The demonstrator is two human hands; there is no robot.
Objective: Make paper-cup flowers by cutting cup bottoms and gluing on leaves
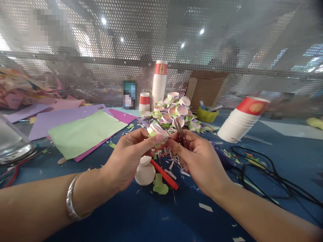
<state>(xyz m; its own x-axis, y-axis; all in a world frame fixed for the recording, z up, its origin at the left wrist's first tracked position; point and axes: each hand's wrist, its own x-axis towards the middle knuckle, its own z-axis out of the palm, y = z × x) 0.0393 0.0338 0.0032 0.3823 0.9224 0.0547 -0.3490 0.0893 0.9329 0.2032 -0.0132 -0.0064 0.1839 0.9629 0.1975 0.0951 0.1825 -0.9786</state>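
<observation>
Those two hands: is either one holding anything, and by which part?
The left hand holds a small round paper piece by its lower edge. The right hand holds scissors by the dark red handles, mostly hidden behind its fingers.

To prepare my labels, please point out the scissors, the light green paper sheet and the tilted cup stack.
Scissors (181, 132), head view: on the blades.
Light green paper sheet (87, 135), head view: its middle.
Tilted cup stack (240, 122), head view: its white side.

left forearm (47, 200) reaches in from lower left | left hand (123, 158) pinches, thumb laid on top, fingers bent beneath | right forearm (259, 208) reaches in from lower right | right hand (202, 161) curls, thumb pointing toward left hand | fingertips close together
</observation>
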